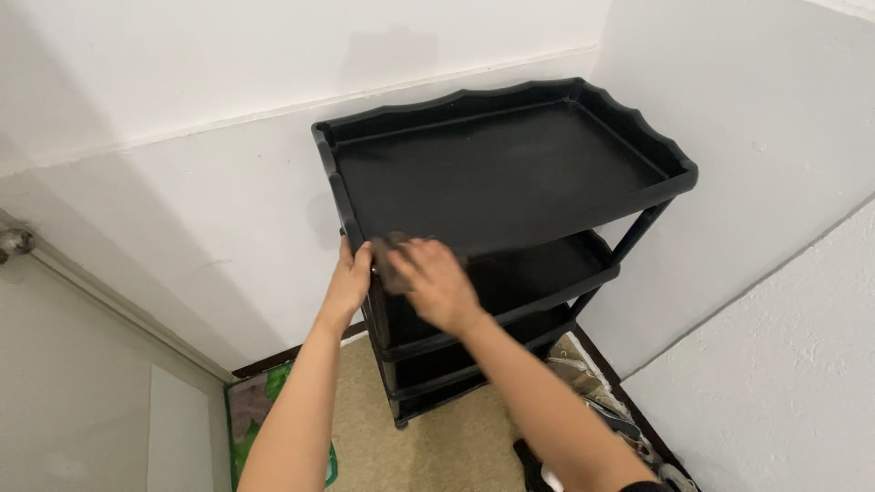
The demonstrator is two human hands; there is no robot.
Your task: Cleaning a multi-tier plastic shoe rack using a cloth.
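Black plastic three-tier rack [510, 173] (scalloped rim) tucked in white wall corner | left hand [349, 278] clasps near-left post | right hand [436, 282] presses small blurred cloth [394, 260] at front edge, fingers curled.

A black rack [510, 173] is standing in a corner, looking like moulded plastic, its scalloped rim faintly glossy and its top tray showing a duller, dusty-looking matt face. The left hand [349, 284] is gripping the front corner post, while the right hand [436, 284] is pressing a small greyish cloth [394, 260], soft and blurred, against the tray's front edge. The walls [182, 182] are showing smooth, matt white paint. The floor [428, 446] is appearing as a beige, finely textured covering, edged by a dark, wood-like skirting [273, 360].
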